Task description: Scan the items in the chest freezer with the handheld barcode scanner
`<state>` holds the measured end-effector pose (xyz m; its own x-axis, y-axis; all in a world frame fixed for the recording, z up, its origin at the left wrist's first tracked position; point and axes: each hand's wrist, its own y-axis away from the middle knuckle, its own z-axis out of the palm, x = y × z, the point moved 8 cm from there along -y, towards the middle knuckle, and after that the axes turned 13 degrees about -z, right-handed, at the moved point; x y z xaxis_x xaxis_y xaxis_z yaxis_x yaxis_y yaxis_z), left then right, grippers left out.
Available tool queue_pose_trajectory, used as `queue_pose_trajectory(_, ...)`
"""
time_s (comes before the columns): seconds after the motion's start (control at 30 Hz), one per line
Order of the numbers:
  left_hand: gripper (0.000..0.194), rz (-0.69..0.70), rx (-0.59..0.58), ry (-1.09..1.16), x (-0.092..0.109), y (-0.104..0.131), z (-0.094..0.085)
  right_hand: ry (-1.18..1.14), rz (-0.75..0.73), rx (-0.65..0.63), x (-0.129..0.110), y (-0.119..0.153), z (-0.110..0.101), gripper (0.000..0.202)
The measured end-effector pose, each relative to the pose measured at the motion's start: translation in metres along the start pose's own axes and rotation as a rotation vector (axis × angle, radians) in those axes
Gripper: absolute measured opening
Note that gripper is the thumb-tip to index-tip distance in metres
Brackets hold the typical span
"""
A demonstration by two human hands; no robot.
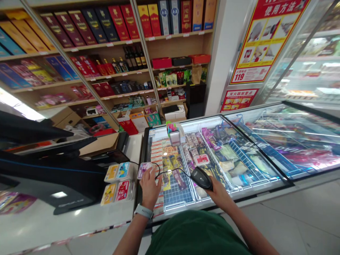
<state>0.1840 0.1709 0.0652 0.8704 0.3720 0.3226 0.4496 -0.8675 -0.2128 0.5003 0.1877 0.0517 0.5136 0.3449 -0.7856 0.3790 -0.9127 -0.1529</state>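
Observation:
My left hand (150, 185), with a pale watch band on its wrist, has its fingers on a small plastic tub with a purple label (144, 168), at the freezer's left edge. In my right hand (218, 191) is a black barcode scanner (201, 177), held over the freezer glass. Its thin black cable (170, 170) runs left past my left hand. Left of the purple tub, stacked plastic tubs with yellow, blue and red labels (118, 182) stand on the white counter. A red-and-white labelled pack (202, 160) shows beyond the scanner.
A glass-topped chest freezer (261, 194) with wire baskets of frozen packs stretches right. The dark checkout screen (66, 184) stands on the counter (87, 221) at left, beside an open cardboard box (99, 144). Shelves of boxed bottles (111, 44) line the back. A small pixelated patch covers something on the freezer.

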Motion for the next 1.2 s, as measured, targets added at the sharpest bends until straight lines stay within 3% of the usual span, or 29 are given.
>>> queue_pose_trajectory(0.2,0.043,0.159,-0.147,0.083,0.042,-0.006,0.032,-0.005,0.047,0.029,0.006,0.009,-0.007,0.027)
queue_pose_trajectory(0.63,0.052,0.432,-0.311,0.085,0.125,-0.013,0.083,-0.024,0.072,0.082,0.017,0.022,-0.014,0.033)
queue_pose_trajectory(0.93,0.059,0.527,-0.396,0.025,0.168,-0.014,0.115,-0.008,0.083,0.100,0.028,0.028,-0.012,0.037)
queue_pose_trajectory(1.2,0.065,0.582,-0.456,-0.032,0.192,-0.010,0.143,-0.019,0.113,0.147,0.021,0.031,-0.020,0.030)
